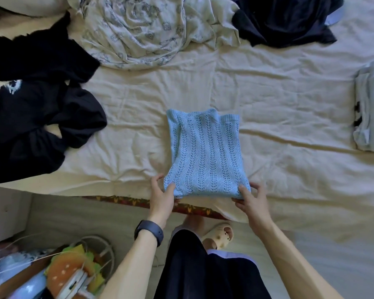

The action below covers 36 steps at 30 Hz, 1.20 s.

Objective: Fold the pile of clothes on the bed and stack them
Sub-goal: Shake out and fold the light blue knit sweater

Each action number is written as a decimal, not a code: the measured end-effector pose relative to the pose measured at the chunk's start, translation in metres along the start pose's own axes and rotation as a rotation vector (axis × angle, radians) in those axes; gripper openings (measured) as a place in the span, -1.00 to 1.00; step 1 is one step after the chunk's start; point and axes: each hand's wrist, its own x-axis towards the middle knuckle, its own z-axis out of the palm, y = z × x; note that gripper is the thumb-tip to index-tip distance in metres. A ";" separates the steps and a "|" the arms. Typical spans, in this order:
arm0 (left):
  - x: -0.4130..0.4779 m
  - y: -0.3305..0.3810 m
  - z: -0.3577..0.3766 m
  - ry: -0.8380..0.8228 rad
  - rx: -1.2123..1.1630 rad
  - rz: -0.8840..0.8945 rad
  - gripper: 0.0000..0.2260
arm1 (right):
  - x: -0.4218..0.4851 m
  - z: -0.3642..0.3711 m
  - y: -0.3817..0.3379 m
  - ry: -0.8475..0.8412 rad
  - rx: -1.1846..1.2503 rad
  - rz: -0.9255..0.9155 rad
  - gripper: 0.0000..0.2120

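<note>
Step in hand: folding of the blue knit top (204, 154). It lies flat on the bed sheet (289, 100) near the front edge, already narrowed to an upright rectangle.

Hands: well apart, one at each near corner. The left hand (162, 194) pinches the left corner with the thumb on top. The right hand (252, 200) pinches the right corner likewise. How the fingers lie beneath the cloth cannot be seen.

Remaining work: black clothes (41, 117) lie loose at the left, a patterned cloth (138, 33) and a navy garment (285, 18) at the far side. A folded stack (371, 108) sits at the right edge.

Judgement: the next move calls for lifting both corners evenly and laying the near hem over the far edge, then carrying the top to the stack. The open knit is likely to stretch or skew if one corner leads.
</note>
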 end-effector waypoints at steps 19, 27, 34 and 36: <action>-0.077 -0.058 -0.007 -0.068 -0.158 0.047 -0.66 | -0.069 -0.055 0.047 -0.028 -0.246 -0.222 -0.83; -0.031 0.009 -0.035 -0.354 0.253 0.246 -0.57 | -0.020 -0.065 -0.030 -0.278 -0.470 -0.382 -0.75; 0.052 0.055 0.004 -0.035 0.309 0.308 -0.75 | 0.059 -0.007 -0.064 0.074 -0.518 -0.376 -0.66; 0.074 0.061 0.021 0.048 0.323 0.254 -0.72 | 0.078 0.015 -0.066 0.197 -0.508 -0.336 -0.63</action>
